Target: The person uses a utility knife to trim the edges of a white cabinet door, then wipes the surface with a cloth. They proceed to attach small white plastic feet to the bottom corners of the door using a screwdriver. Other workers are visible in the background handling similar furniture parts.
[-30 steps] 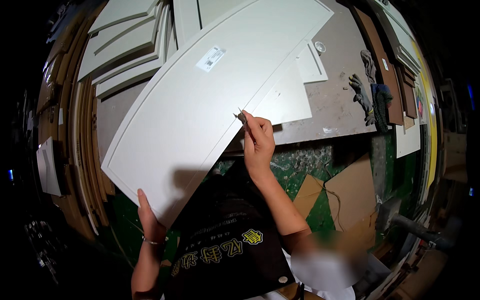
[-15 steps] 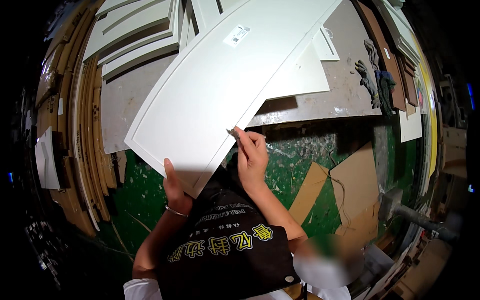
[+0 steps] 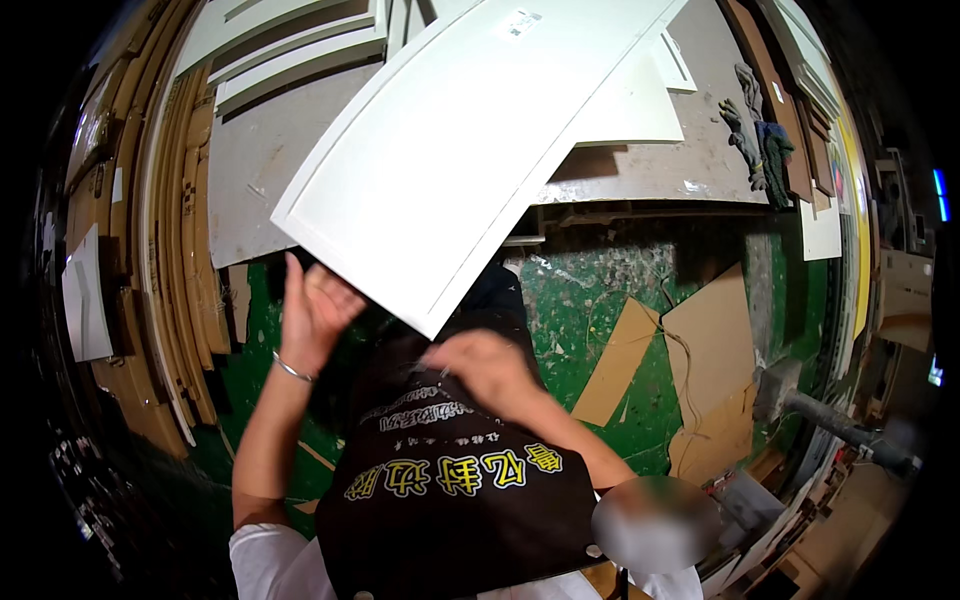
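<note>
A large white panel (image 3: 430,170) with a raised border lies slanted over the bench, its near end jutting toward me. Beside its left near edge is my left hand (image 3: 318,315), thumb raised apart from the fingers. Those fingers are stretched toward the panel's rim; whether they touch it, I cannot tell. Just below the panel's near corner, in front of my dark apron (image 3: 450,540), my right hand (image 3: 490,372) is curled with fingertips pinched together. It is slightly blurred, and whatever sits between its fingers is too small to name.
Other white panels (image 3: 300,60) are stacked at the back left. Grey work gloves (image 3: 742,140) lie on the bench (image 3: 640,175) at right. Cardboard pieces (image 3: 715,350) and a thin cord rest on the green floor. Tall cardboard packs (image 3: 190,240) stand along the left.
My right hand has left the panel's right edge and come down toward me. My left hand has let go of the near edge and moved left. The panel has shifted slightly away.
</note>
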A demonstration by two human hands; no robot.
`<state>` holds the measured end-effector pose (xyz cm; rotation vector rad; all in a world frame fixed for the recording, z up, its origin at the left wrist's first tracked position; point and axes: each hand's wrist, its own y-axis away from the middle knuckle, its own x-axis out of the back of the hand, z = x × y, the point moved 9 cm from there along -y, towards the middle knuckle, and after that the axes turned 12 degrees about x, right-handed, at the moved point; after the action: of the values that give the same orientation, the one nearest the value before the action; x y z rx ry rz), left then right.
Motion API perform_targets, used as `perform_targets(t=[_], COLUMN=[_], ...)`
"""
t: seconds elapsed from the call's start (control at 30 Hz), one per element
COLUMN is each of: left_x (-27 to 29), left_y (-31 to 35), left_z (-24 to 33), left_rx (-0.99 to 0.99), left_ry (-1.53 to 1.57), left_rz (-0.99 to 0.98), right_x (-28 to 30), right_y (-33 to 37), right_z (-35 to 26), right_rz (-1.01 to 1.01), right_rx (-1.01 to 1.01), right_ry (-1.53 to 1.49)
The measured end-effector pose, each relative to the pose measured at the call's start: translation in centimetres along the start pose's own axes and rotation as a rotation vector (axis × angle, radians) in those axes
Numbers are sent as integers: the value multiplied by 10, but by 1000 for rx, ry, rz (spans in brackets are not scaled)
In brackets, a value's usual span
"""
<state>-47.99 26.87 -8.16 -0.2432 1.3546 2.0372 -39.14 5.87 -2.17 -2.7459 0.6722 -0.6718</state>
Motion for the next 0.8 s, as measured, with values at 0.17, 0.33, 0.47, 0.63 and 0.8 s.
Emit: perform_targets(t=[0.17, 0.33, 0.47, 0.63, 0.8], left_x=[47, -12, -15, -13, -9], left_y=[-7, -39, -52, -49, -33], left_z=[108, 148, 139, 119, 81], left_rx=[-393, -494, -426, -425, -366], left_ry=[-241, -828, -1017, -924, -813], left_rz=[247, 288, 303, 275, 288], right_x=[129, 148, 125, 37, 34], right_y=[-32, -91, -77, -10, 23], right_z=[83, 139, 98, 48, 25], right_rz=[808, 851, 769, 531, 451], right_rx=[-259, -350, -260, -200, -190], right_ry=[-36, -273, 34, 23, 0])
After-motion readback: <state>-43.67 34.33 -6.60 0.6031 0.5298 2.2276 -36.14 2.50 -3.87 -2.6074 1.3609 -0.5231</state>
